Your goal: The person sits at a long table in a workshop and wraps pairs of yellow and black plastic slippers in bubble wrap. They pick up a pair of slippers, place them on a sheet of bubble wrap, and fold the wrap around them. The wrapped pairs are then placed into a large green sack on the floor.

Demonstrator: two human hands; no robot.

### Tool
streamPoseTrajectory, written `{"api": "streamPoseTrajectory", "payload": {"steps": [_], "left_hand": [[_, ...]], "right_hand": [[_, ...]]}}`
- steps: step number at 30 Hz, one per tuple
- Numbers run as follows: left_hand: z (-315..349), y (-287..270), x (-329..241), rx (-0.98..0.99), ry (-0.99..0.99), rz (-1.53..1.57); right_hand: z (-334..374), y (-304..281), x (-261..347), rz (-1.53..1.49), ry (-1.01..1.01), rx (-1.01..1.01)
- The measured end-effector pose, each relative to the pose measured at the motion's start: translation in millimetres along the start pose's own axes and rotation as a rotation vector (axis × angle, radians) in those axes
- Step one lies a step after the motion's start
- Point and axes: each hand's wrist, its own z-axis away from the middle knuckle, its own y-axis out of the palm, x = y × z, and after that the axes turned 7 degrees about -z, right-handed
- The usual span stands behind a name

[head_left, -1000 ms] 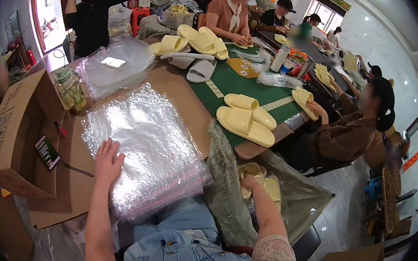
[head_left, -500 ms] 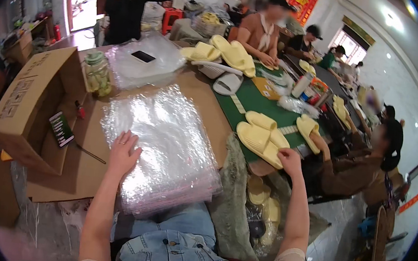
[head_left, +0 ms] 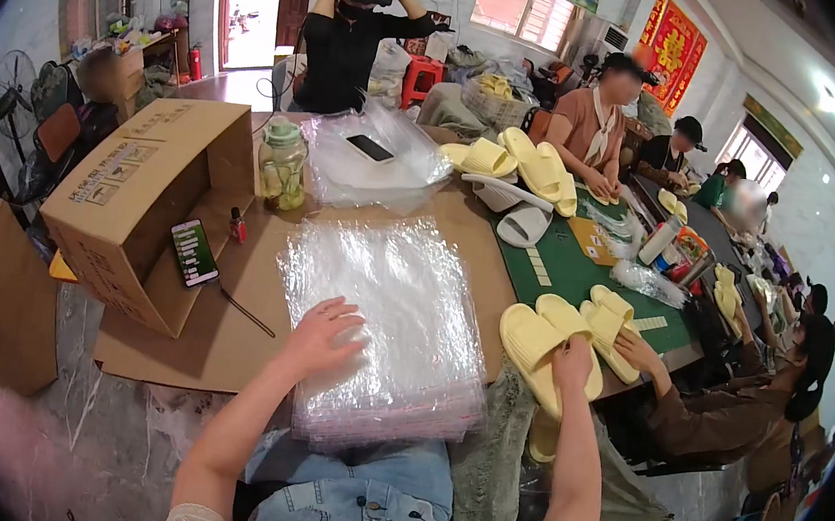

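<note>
My left hand lies flat, fingers a little apart, on a stack of transparent plastic bags at the table's front edge. To the right, a pair of yellow slippers sits at the table's edge, one lapping the other. My right hand is closed on the right slipper of that pair, fingertips at its strap; part of the grip is hidden. Just beyond is another yellow slipper, touched by a co-worker's hand.
An open cardboard box stands at left, with a phone leaning by its opening. Behind the bags are a glass jar and a black phone on plastic sheets. Grey slippers and yellow ones lie farther right. Several people sit around.
The view has swung, so the scene sits farther right. My right hand has moved from the slippers' edge to the strap. My left hand stays on the bags.
</note>
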Motion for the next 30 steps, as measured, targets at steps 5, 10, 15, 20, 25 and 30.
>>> {"api": "streamPoseTrajectory", "payload": {"steps": [5, 10, 15, 20, 25, 30], "left_hand": [[14.9, 4.7, -37.1, 0.282, 0.082, -0.069], [25.0, 25.4, -27.1, 0.237, 0.12, -0.096], [23.6, 33.5, -24.9, 0.158, 0.136, -0.102], [17.5, 24.9, -37.7, 0.173, 0.005, -0.042], [11.3, 8.5, -62.5, 0.137, -0.01, 0.029], [13.7, -11.4, -88.8, 0.126, 0.099, 0.06]], "right_hand": [[54.0, -29.9, 15.1, -0.202, 0.041, 0.066], [80.0, -39.2, -4.6, -0.407, -0.042, -0.02], [106.0, -66.2, 8.6, -0.571, -0.061, 0.126], [147.5, -126.8, 129.6, -0.603, -0.144, 0.571], [168.6, -102.2, 172.6, -0.458, -0.44, 0.686], [161.5, -51.1, 189.0, -0.506, -0.373, 0.523]]}}
